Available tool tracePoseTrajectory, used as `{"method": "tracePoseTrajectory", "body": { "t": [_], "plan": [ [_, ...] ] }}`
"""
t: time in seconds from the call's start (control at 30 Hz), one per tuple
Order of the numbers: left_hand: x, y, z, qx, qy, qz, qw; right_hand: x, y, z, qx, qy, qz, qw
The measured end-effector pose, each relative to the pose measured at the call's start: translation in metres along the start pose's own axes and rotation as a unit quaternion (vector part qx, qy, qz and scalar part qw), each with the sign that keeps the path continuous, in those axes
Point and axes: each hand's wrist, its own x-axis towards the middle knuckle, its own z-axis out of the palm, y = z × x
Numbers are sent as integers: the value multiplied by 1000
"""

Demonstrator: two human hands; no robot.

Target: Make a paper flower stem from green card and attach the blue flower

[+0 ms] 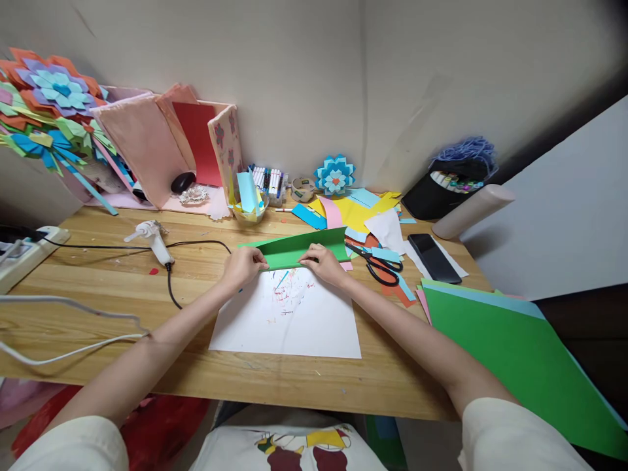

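Observation:
A strip of green paper (pixel 299 247), bent up along its length, lies across the far part of a white sheet (pixel 289 327) with coloured marks. My left hand (pixel 245 267) pinches the near edge of the green paper toward its left end. Right of its middle, my right hand (pixel 321 260) pinches the same near edge, thumb and fingers together. Black-handled scissors (pixel 383 265) lie just right of the green paper, on scraps of coloured paper (pixel 366 212).
A glue gun (pixel 154 243) with a black cord stands left. Behind are a cup of paper pieces (pixel 250 209), a tape roll (pixel 303 188) and a blue paper flower (pixel 335 175). A phone (pixel 434 258) and large green sheets (pixel 510 353) lie right. A power strip (pixel 29 258) sits far left.

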Motion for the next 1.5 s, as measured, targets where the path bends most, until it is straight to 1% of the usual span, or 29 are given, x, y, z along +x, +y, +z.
{"method": "tracePoseTrajectory", "body": {
  "t": [0.07,0.13,0.2,0.27,0.37,0.5,0.7,0.87,1.03,1.23,1.4,1.5],
  "plan": [
    [-10,3,5,33,42,35,998,2,1,0,13,-1,9,1000],
    [-21,5,11,75,68,83,991,2,2,0,25,0,16,1000],
    [-29,4,16,119,71,122,983,2,2,1,29,0,24,999],
    [-33,2,19,149,65,145,976,2,2,2,22,-2,24,999],
    [-32,-2,19,170,60,161,970,1,3,0,2,-4,1,1000],
    [-29,-5,20,170,69,178,967,-5,3,-2,-16,-6,-39,999],
    [-34,-3,21,133,85,179,971,-21,-2,0,-43,7,-58,997],
    [-35,-1,21,140,101,159,972,-26,-4,4,-38,20,-57,997],
    [-36,-2,26,165,109,146,969,-20,-2,3,-20,15,-35,999],
    [-41,3,35,243,70,155,955,-10,-1,-7,37,-23,21,999],
    [-39,9,37,236,68,150,958,-1,6,-9,66,-34,50,996],
    [-37,11,39,228,68,139,961,3,9,-8,61,-31,39,997]
  ]
}}
